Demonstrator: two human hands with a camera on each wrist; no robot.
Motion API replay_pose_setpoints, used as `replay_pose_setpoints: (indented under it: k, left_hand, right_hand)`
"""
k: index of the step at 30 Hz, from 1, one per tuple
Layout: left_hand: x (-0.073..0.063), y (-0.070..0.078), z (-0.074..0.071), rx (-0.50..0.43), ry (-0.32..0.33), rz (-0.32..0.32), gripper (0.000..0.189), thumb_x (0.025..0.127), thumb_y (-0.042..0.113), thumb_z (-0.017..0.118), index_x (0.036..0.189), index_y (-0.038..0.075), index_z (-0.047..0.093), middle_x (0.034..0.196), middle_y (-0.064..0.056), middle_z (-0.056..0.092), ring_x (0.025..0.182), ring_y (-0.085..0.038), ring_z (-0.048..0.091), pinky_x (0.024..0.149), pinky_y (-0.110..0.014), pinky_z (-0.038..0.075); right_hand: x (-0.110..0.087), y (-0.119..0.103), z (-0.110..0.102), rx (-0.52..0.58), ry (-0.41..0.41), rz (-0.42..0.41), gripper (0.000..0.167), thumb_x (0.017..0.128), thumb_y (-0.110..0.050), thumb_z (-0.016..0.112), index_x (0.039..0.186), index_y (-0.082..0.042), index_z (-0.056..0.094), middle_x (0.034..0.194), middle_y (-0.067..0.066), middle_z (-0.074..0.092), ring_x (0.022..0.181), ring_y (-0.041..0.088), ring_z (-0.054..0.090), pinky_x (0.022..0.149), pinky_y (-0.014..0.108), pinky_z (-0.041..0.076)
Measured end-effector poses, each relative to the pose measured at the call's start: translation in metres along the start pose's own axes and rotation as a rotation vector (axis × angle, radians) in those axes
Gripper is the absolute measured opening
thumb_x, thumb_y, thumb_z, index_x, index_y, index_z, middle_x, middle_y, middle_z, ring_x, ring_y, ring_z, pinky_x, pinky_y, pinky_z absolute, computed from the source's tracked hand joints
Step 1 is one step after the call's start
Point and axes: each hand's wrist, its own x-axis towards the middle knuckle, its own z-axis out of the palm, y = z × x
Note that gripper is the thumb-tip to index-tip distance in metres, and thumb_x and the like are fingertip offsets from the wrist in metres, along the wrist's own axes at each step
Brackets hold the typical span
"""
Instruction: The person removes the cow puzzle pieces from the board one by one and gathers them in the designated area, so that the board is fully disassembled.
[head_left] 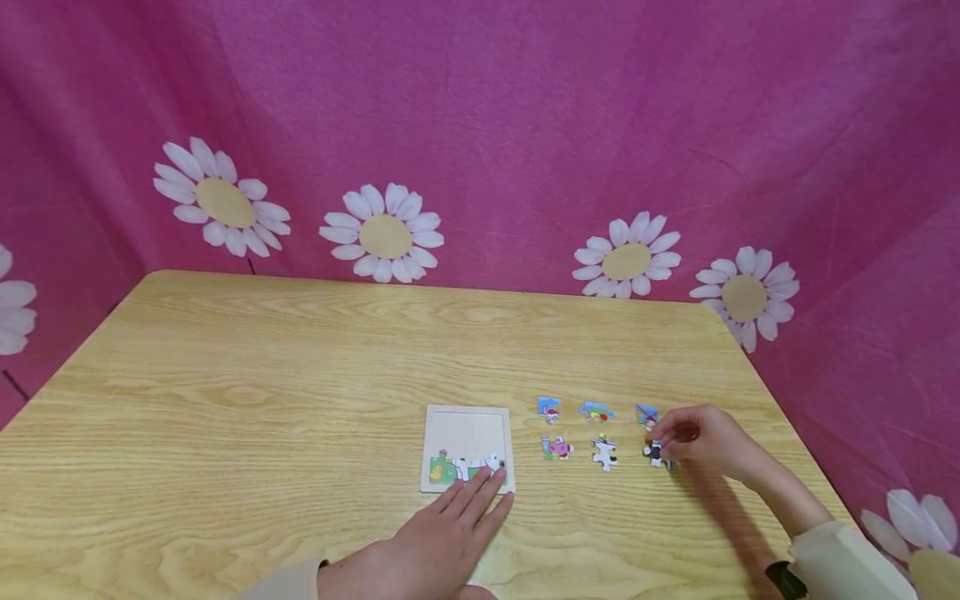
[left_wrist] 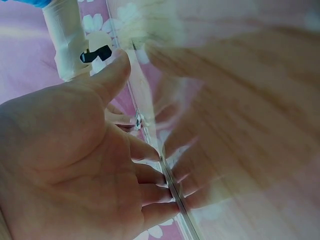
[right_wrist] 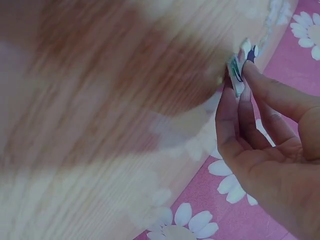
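Observation:
A square wooden puzzle board (head_left: 467, 427) lies on the table, its bottom row partly filled with picture pieces. My left hand (head_left: 431, 542) rests flat with straight fingers over the board's near edge, covering the lower right part. To the right, my right hand (head_left: 708, 437) pinches a black-and-white puzzle piece (head_left: 656, 452) between thumb and fingers. In the right wrist view this puzzle piece (right_wrist: 236, 75) is tilted and shows some green. Beside the board lie loose pieces in two rows, among them a white cow-patterned piece (head_left: 603, 452) and a pink-and-green piece (head_left: 557, 448).
Three blue-topped pieces form the far row: one at left (head_left: 549, 408), one in the middle (head_left: 597, 412), and one at right (head_left: 647, 415) near my right fingers. The wooden table (head_left: 262, 400) ends at a pink curtain (head_left: 487, 125) with daisies.

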Motion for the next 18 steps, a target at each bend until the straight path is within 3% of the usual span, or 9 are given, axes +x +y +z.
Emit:
replay_pose_setpoints:
  k: [6,9,18]
  left_hand:
    - [0.0001,-0.0002,0.0004,0.011,0.005,0.004,0.092,0.09,0.073,0.039,0.155,0.009,0.027,0.161,-0.013,0.019,0.148,-0.025,0.014,0.114,-0.032,0.024]
    - [0.0,0.0,0.0009,0.013,0.009,0.004,0.092,0.09,0.073,0.039,0.155,0.009,0.027,0.161,-0.013,0.019,0.148,-0.025,0.014,0.114,-0.032,0.025]
    - [-0.0007,0.0,0.0007,0.009,0.009,0.006,0.092,0.09,0.073,0.039,0.155,0.009,0.027,0.161,-0.013,0.019,0.148,-0.025,0.015,0.114,-0.032,0.025]
  right_hand:
    - [-0.0012,-0.0001,0.0048,-0.105,0.036,-0.001,0.013,0.079,0.005,0.076,0.091,0.0,0.072,0.088,0.008,0.072,0.072,0.007,0.061,0.061,0.025,0.052]
    - [-0.002,-0.0013,0.0059,-0.103,0.039,0.009,0.014,0.079,0.005,0.076,0.091,0.0,0.072,0.087,0.008,0.072,0.072,0.008,0.062,0.06,0.025,0.052]
    - [-0.0015,-0.0089,0.0037,-0.084,0.054,-0.136,0.013,0.08,0.007,0.074,0.092,0.002,0.073,0.087,0.009,0.073,0.075,0.007,0.065,0.064,0.023,0.053]
